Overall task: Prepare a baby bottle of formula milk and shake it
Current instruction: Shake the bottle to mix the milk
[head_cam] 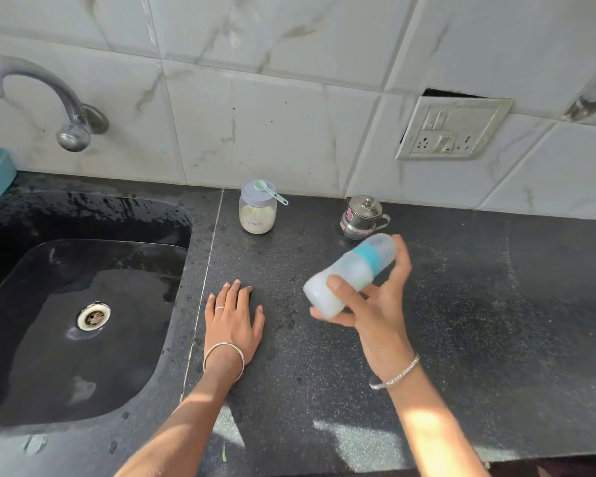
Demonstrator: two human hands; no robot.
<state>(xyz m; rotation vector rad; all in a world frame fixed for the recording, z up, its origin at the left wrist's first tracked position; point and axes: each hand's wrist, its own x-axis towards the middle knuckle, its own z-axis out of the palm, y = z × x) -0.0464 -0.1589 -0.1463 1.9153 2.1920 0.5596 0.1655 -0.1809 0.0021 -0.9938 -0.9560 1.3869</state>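
Bench [461, 321]: dark speckled stone.
Right grip [375, 304]: raised above the bench, closed round the baby bottle [350, 270], thumb in front, fingers behind.
Left grip [233, 320]: flat on the bench, fingers straight, holding nothing.
Baby bottle: blurred and capped. Its long axis slants, with the base low by the thumb and the cap end pointing up-right towards the wall.

Capped bottle [350, 275] tilted (blurred), above counter, teal collar
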